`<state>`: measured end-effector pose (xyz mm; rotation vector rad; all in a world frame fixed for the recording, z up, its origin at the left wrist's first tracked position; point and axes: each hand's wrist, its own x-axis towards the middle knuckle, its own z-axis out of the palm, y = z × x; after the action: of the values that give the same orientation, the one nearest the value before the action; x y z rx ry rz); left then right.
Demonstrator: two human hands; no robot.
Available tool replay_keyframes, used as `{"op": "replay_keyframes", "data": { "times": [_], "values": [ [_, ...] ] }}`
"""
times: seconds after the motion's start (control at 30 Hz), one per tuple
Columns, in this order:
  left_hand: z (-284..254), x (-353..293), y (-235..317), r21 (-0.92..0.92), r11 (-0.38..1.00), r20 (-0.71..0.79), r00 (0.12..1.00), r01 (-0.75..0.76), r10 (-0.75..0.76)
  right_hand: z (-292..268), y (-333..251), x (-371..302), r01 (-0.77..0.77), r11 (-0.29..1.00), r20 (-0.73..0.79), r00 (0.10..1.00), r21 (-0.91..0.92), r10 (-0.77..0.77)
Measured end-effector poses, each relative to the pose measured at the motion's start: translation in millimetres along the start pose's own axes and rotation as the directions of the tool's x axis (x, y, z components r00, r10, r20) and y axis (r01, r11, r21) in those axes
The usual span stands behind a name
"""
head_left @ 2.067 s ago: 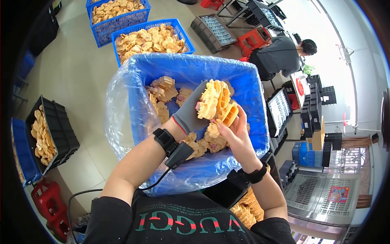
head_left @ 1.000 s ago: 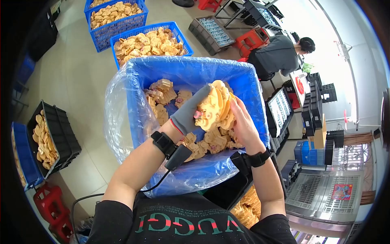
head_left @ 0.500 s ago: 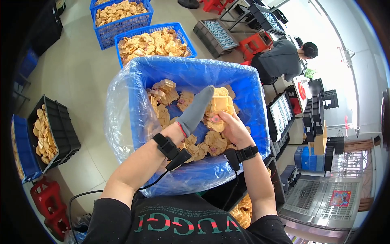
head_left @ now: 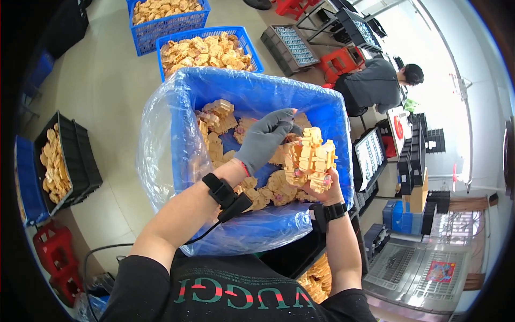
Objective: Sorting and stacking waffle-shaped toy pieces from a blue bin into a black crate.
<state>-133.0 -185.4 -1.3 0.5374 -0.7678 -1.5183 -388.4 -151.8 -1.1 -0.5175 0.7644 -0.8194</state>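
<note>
My right hand (head_left: pixel 328 188) is bare and grips a stack of pale yellow moulded plastic pieces (head_left: pixel 312 159) from below and the right. The stack is tilted, with its ridged edges showing, above the right part of a blue bin (head_left: pixel 257 80) lined with clear plastic. My left hand (head_left: pixel 265 138), in a grey glove, is just left of the stack. Its fingers are bent together in a pinch beside the stack's upper left; whatever lies between them is hidden. More stacks of the same yellow pieces (head_left: pixel 217 115) lie in the bin, some with pinkish spots.
Beyond the bin stand blue crates (head_left: pixel 210 32) heaped with yellow pieces. A black crate (head_left: pixel 80 163) of similar pieces and red stools (head_left: pixel 56 252) are at the left. A person (head_left: pixel 373 83) sits at a bench on the far right. A cable (head_left: pixel 115 248) runs from my left wrist strap.
The stack has turned in my right hand, from its flat face to its ridged edges, and shifted right and down. My left hand has gone from flat against it to bent fingers.
</note>
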Motion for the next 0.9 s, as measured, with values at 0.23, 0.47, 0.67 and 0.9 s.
{"op": "replay_keyframes", "data": {
  "times": [0.23,0.47,0.67,0.9],
  "values": [
    [8,-3,10,-0.028,0.998,0.023,0.999,0.049,-0.048,16,3,6,-0.008,0.988,-0.102,0.994,0.153,0.024],
    [7,-11,15,0.066,0.997,0.038,0.999,-0.041,0.039,-3,-3,-7,-0.005,0.992,0.013,1.000,-0.127,0.007],
    [-7,-5,27,-0.009,0.955,0.219,0.933,0.296,-0.287,16,-8,-6,0.093,0.865,0.229,0.973,-0.493,0.026],
    [14,-10,34,0.214,0.974,0.097,0.993,-0.081,0.061,39,7,-5,0.122,0.992,-0.010,0.992,0.027,-0.122]
  ]
}}
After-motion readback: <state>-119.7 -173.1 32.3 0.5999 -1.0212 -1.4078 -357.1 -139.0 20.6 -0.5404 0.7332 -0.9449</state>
